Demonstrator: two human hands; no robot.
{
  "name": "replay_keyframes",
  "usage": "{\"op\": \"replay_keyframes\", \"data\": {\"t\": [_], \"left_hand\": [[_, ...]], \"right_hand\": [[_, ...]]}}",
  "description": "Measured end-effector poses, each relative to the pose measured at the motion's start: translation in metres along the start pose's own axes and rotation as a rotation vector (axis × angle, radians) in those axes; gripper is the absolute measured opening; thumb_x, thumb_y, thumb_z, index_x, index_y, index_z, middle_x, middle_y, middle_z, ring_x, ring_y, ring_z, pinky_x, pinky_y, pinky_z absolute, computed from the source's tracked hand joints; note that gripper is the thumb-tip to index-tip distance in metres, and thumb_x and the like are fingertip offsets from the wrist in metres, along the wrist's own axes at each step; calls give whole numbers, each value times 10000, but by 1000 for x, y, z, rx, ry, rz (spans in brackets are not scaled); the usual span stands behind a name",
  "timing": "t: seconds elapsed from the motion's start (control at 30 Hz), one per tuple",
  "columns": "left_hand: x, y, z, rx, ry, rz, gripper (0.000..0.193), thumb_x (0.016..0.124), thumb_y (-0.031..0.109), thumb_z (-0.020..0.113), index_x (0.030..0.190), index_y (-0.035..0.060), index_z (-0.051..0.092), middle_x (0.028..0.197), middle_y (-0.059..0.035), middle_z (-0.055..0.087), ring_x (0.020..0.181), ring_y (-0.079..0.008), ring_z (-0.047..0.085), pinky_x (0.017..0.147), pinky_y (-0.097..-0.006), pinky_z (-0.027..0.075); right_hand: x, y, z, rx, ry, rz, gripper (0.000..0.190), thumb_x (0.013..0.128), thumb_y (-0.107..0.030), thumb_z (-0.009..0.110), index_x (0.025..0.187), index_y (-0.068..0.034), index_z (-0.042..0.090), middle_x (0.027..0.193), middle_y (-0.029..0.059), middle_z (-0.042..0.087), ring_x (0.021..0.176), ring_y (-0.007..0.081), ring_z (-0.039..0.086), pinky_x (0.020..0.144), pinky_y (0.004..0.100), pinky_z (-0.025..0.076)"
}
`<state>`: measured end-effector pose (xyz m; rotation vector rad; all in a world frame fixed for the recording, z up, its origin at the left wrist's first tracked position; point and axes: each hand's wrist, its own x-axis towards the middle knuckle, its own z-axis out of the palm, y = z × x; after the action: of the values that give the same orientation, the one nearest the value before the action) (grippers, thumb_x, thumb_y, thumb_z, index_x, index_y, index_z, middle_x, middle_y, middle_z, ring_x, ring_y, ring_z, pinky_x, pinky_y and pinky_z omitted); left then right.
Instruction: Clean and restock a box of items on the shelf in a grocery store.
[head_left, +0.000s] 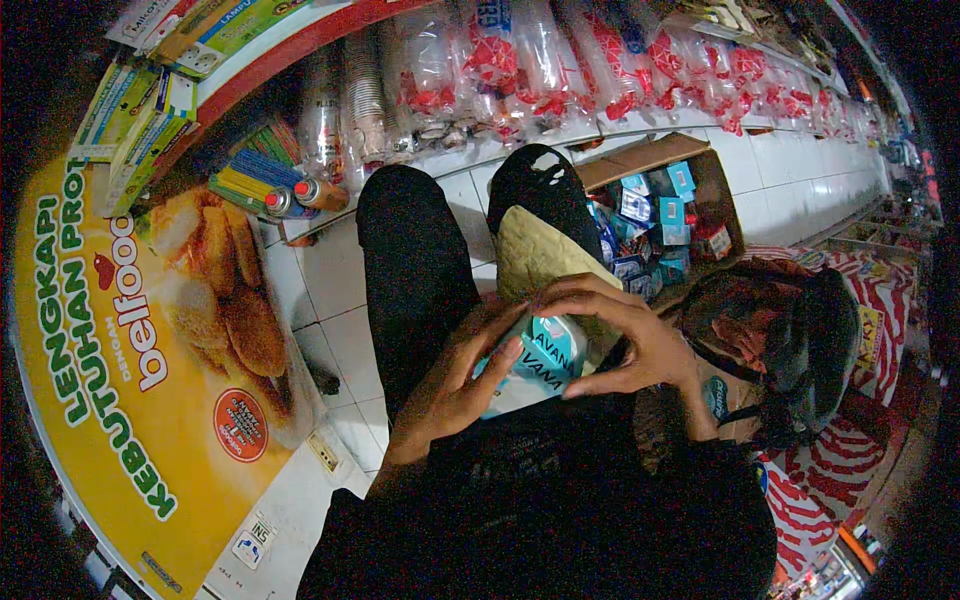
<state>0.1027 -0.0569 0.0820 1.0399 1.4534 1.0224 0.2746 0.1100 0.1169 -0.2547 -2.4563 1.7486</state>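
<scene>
Against my lap, a teal and white pack (544, 360) with dark lettering sits between my hands; whether it is one pack or two is hard to tell. The fingers of my left hand (469, 375) curl over its left side. Around its top and right side arches my right hand (626, 337), fingertips at the upper edge and thumb near the lower right corner. A crumpled tan paper or cloth piece (544, 251) lies over my thigh, just beyond the pack and partly under the right hand.
An open cardboard box (649, 161) of small teal and blue packs stands beyond my knee. Bagged plastic cups (540, 67) line the shelf ahead. Two spray cans (300, 196) lie near a yellow printed freezer (150, 337) at left. A dark bag (780, 337) and red-striped sacks (817, 480) are at right.
</scene>
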Motion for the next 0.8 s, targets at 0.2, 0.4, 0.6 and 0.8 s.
{"op": "replay_keyframes", "data": {"t": [0.2, 0.4, 0.6, 0.8], "left_hand": [[14, 11, 4, 255, 239, 252, 642, 868, 269, 631, 1422, 87, 361, 1345, -211, 401, 1229, -363, 405, 1017, -460, 353], [13, -6, 10, 341, 347, 299, 675, 833, 240, 674, 1415, 76, 375, 1290, -221, 451, 1175, -368, 456, 992, -445, 384], [7, -11, 12, 304, 367, 292, 612, 853, 194, 637, 1404, 68, 403, 1264, -242, 457, 1150, -363, 484, 979, -428, 397], [11, -11, 18, 244, 343, 300, 557, 876, 200, 604, 1389, 66, 432, 1242, -237, 463, 1144, -348, 490, 975, -415, 402]], "right_hand": [[9, -1, 12, -77, 256, 38, 540, 745, -184, 756, 1234, -72, 556, 1322, 157, 484, 1226, 325, 476, 1028, 412, 373], [9, 8, 24, -154, 282, 23, 460, 765, -100, 714, 1209, -57, 600, 1351, 162, 492, 1305, 333, 414, 1061, 440, 343], [9, 10, 25, -246, 217, 0, 447, 804, -154, 695, 1234, -93, 589, 1346, 110, 509, 1308, 317, 409, 1063, 414, 365], [10, 3, 16, -248, 217, 91, 513, 752, -134, 740, 1232, -50, 582, 1300, 146, 543, 1205, 314, 506, 1017, 420, 392]]}}
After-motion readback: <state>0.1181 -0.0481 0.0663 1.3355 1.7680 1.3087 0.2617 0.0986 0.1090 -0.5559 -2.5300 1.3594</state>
